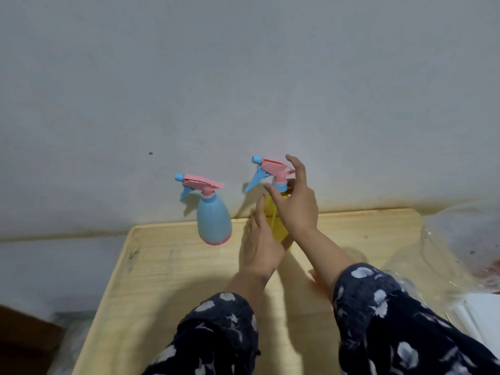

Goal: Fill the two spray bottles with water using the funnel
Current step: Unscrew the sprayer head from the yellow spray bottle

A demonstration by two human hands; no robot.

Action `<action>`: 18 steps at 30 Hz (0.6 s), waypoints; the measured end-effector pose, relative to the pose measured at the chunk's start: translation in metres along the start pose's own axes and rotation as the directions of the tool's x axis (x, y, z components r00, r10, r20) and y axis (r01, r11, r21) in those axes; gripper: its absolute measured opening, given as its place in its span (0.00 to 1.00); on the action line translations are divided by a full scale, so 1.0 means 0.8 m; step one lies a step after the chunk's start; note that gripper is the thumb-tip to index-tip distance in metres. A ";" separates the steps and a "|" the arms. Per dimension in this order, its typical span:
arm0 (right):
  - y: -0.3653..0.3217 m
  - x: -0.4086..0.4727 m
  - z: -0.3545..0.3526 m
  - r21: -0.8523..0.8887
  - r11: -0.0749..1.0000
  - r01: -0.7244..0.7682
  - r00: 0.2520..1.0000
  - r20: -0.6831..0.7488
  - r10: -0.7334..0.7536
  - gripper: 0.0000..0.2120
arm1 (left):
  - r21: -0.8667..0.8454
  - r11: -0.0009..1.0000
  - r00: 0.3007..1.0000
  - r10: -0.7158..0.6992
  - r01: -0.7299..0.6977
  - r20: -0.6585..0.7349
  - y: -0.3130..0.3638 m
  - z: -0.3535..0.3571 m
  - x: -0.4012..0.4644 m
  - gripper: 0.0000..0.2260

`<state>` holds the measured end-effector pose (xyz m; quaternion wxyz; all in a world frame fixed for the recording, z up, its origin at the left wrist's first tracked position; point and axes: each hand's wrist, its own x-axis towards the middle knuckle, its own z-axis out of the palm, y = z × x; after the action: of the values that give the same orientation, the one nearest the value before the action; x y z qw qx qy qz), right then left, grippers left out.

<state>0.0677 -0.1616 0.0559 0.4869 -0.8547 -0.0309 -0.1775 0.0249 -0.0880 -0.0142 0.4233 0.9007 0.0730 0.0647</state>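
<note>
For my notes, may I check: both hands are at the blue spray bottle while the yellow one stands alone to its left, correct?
Not quite. In the head view both hands, left hand and right hand, are at the yellow spray bottle; the blue spray bottle stands alone to its left.

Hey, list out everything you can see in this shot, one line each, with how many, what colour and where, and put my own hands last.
blue spray bottle: one, blue body, pink base, pink-and-blue trigger head; upright at the table's far edge, left of the hands.
yellow spray bottle: one, yellow body, pink-and-blue trigger head; upright between the hands, right of the blue one.
wooden table: one, pale wood; against the wall.
wall: one, grey-white; behind the table.
clear plastic wrap: crumpled, transparent; right of the table.
sleeves: two, dark with white pattern; bottom of the view.
left hand: one; against the yellow bottle's left side.
right hand: one; fingers spread at the yellow bottle's neck.
</note>
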 end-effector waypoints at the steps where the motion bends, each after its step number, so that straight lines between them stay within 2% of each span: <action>1: -0.009 -0.005 0.003 -0.035 0.999 0.024 1.000 0.006 -0.024 0.26 | 0.007 1.000 1.000 -0.028 0.028 -0.014 0.002 -0.010 -0.006 0.52; 6: -0.040 -0.023 0.010 -0.001 1.000 0.012 1.000 0.021 -0.012 0.22 | 0.107 0.990 0.993 -0.089 0.096 -0.071 0.008 -0.054 -0.031 0.62; 13: -0.082 -0.070 0.005 -0.031 0.999 0.039 0.995 0.090 -0.036 0.20 | 0.050 0.992 0.991 -0.116 0.120 -0.072 0.012 -0.101 -0.078 0.68; 15: -0.088 -0.087 0.003 0.065 0.998 0.025 0.984 0.173 -0.036 0.19 | -0.009 0.992 0.991 -0.126 0.126 -0.050 0.005 -0.110 -0.099 0.68; 18: -0.089 -0.115 -0.002 0.174 0.983 -0.060 0.918 0.397 -0.014 0.19 | -0.148 0.981 0.992 -0.115 0.122 0.056 -0.018 -0.126 -0.135 0.66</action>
<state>-0.0346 -0.1145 0.0847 0.5489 -0.8249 -0.1350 0.0086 -0.1000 -0.0230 0.0331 0.4950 0.8614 0.1112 0.0234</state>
